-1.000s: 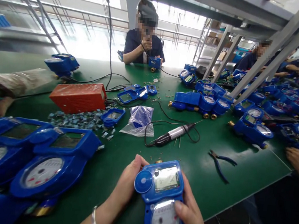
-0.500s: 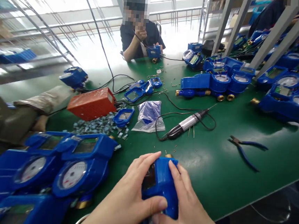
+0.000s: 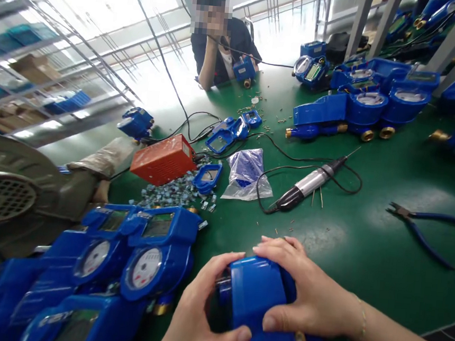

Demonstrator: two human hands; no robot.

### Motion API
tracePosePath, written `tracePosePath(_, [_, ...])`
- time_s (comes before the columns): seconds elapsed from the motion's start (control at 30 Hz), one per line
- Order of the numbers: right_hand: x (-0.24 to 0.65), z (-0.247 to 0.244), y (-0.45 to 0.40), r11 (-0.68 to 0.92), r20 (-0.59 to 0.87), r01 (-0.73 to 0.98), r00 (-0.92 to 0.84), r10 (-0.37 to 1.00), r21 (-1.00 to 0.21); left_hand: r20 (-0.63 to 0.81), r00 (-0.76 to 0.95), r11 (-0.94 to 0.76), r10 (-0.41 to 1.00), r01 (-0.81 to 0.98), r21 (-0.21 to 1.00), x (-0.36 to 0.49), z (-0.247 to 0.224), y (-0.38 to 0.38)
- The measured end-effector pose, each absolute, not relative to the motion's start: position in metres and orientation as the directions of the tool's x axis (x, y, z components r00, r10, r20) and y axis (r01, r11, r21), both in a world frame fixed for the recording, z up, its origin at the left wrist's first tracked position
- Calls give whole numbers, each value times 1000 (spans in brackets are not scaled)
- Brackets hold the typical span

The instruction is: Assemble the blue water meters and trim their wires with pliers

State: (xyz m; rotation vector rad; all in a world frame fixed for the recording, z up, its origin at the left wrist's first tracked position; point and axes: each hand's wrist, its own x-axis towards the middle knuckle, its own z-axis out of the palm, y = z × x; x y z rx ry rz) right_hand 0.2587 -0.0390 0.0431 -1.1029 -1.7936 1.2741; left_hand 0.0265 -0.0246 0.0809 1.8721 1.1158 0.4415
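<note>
At the bottom centre, a blue meter (image 3: 258, 295) is held between both hands, its brass fitting showing near the lower right. My left hand (image 3: 203, 306) grips its left side, fingertips at the top edge and thumb on the near face. My right hand (image 3: 309, 284) wraps over its right side, thumb pressed on the casing. Beyond them lies a silver and black electric screwdriver (image 3: 310, 183) with its cable looped around it. Blue-handled pliers (image 3: 422, 219) rest open at the right.
Finished-looking blue meters (image 3: 147, 269) stand at left beside a green-grey machine (image 3: 2, 198). An orange box (image 3: 164, 159), small pale parts (image 3: 170, 191) and a plastic bag (image 3: 247, 175) sit mid-table. More meters (image 3: 368, 106) stand at back right. A person (image 3: 222, 48) sits opposite, holding a meter.
The meter between my hands has been turned, now showing a broad blue face and a brass fitting. My right hand has shifted over its right side. The view has swung to the left.
</note>
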Motion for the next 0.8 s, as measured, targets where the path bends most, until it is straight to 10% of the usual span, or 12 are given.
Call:
tracePosePath(0.47, [235, 60, -29, 311, 129, 331, -471, 873, -891, -300, 556, -65, 775, 544, 837, 14, 95, -25])
tracePosePath(0.8, [225, 55, -28, 485, 280, 302, -528, 802, -821, 24, 622, -334, 783, 386, 860, -8, 66, -26])
